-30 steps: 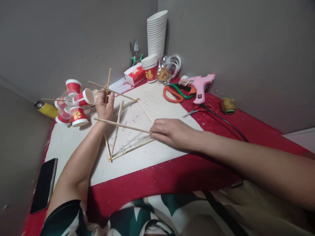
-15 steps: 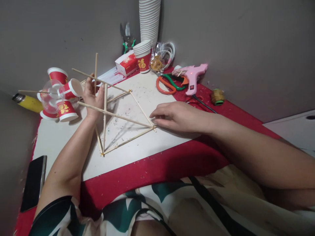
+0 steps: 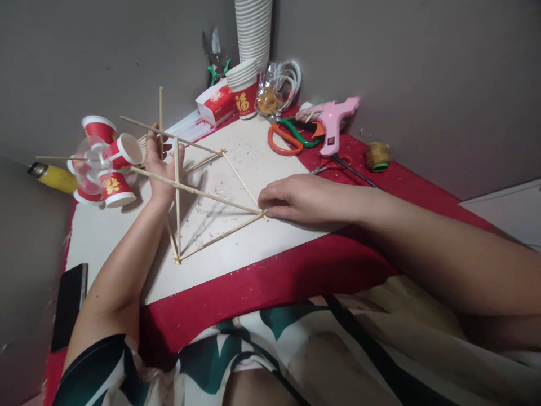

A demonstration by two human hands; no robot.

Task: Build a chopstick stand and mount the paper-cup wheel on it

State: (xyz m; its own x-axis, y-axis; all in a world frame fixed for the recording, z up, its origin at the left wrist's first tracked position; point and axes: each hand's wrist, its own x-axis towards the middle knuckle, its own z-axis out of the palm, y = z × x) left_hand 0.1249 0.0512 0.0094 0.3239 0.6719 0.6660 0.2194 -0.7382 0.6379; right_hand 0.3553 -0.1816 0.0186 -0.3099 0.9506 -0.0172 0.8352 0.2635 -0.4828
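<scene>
A frame of thin wooden sticks (image 3: 220,234) lies on a white board (image 3: 270,248), with several sticks rising from its corners and crossing above it. My left hand (image 3: 163,163) is raised at the far left of the frame, its fingers closed round the crossing upright sticks (image 3: 161,115). My right hand (image 3: 291,197) rests on the board at the frame's right corner, fingertips pinched on the end of a long slanted stick (image 3: 198,193) where it meets the frame.
A cluster of red paper cups (image 3: 105,163) stands left of the frame. At the back are stacked white cups (image 3: 252,31), a red cup stack (image 3: 244,93), orange scissors (image 3: 287,141), a pink glue gun (image 3: 333,121) and a thread spool (image 3: 377,157). A phone (image 3: 70,304) lies left.
The view has shifted slightly. My right hand has drawn its fingers together onto the stick end at the frame's right corner. My left hand keeps its hold on the crossing sticks.
</scene>
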